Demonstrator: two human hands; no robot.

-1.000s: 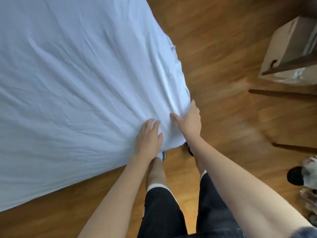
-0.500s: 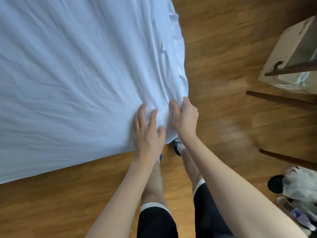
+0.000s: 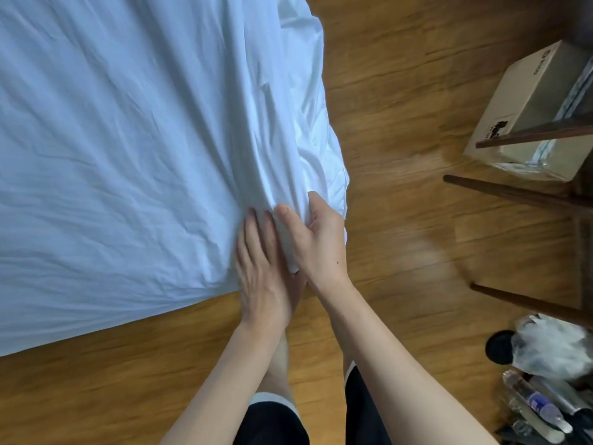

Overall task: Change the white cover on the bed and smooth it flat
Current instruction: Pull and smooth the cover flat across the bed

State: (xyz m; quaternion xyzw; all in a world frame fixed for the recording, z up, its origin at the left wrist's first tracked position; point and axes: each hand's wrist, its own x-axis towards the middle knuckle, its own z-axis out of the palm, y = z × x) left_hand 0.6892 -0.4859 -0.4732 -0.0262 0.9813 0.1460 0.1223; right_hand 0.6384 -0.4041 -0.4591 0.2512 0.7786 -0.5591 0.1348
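At the bed's corner, the right hand [image 3: 321,242] pinches the white cover [image 3: 128,139] while the flat, spread left hand [image 3: 260,271] presses it; next, tucking under probably.

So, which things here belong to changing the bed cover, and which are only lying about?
Belong to the job:
- white cover
- left hand, flat on the corner
- right hand, its grip closed on a fold of the cover

Only lying about:
- cardboard box
- plastic bag
- plastic bottle
- dark wooden furniture legs
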